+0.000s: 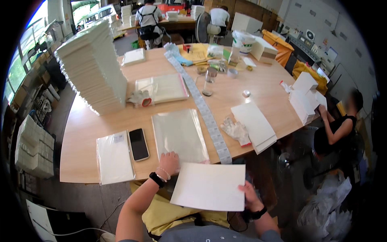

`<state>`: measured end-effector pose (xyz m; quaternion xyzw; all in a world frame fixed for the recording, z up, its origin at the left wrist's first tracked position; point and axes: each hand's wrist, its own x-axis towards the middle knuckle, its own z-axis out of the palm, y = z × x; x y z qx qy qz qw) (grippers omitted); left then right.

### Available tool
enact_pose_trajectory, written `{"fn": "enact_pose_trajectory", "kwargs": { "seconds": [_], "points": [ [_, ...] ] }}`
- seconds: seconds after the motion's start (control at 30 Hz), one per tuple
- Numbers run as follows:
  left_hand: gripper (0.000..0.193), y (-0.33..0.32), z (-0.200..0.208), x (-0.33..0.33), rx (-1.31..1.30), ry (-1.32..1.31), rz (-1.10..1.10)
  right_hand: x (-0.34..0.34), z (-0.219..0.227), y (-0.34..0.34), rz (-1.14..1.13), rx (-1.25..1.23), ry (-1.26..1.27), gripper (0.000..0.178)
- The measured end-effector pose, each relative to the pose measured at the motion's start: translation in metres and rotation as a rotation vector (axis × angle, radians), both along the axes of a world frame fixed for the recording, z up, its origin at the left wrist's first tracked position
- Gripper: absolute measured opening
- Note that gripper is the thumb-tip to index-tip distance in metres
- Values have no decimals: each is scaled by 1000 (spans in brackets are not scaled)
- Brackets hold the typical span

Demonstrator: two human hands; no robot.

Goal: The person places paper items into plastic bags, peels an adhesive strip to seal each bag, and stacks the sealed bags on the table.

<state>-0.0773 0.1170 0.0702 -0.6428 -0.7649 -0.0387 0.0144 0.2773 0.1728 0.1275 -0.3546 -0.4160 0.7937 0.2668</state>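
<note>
My right hand (251,197) is closed on the right edge of a stack of white paper sheets (209,186), held over my lap just off the table's front edge. My left hand (169,163) rests with its fingers spread on the near end of a pile of clear plastic bags (177,131). Left of that pile lie a black phone (139,144) and a white pack in clear plastic (115,157). A strip of printed labels (207,121) runs along the pile's right side.
A tall stack of white paper (94,68) stands at the left. White gloves (236,131) lie beside loose white sheets (254,123) on the right. Farther back are more plastic bags (163,88) and a glass jar (209,82). Another person (340,125) sits at the right, handling white sheets.
</note>
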Motion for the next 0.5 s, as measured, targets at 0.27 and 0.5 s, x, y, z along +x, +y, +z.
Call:
{"fn": "enact_pose_trajectory", "kwargs": {
  "seconds": [0.27,0.5],
  "points": [
    [49,-26,3,-10,413,163,131,-19,-35,-19,-242,-122,1,17],
    [31,-24,22,-11,203,-1480,456,-40,-32,-41,-309,-262,56,11]
  ]
}}
